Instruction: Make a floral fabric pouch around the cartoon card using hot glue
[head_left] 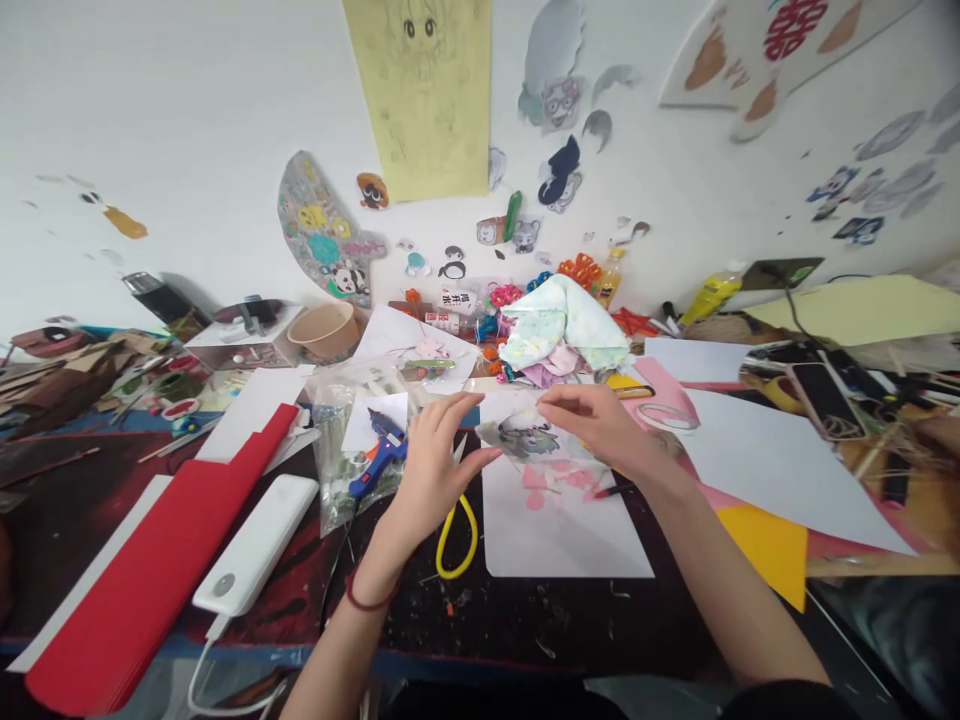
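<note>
My left hand (433, 460) and my right hand (600, 425) both pinch a small paper cut-out of a cartoon figure (521, 436), holding it just above a white sheet (559, 525) that carries pink shapes. The left fingers grip its left edge, the right fingers its top right edge. Yellow-handled scissors (456, 535) lie on the dark table under my left hand. A blue glue gun (381, 458) rests on a clear plastic bag just left of that hand.
A red folder (150, 580) and a white power bank (259, 545) lie at front left. White, pink and orange sheets (765, 465) spread to the right. A paper bowl (326, 330), bottles, crumpled cloth (566, 320) and craft clutter line the wall. A phone (825, 398) lies at far right.
</note>
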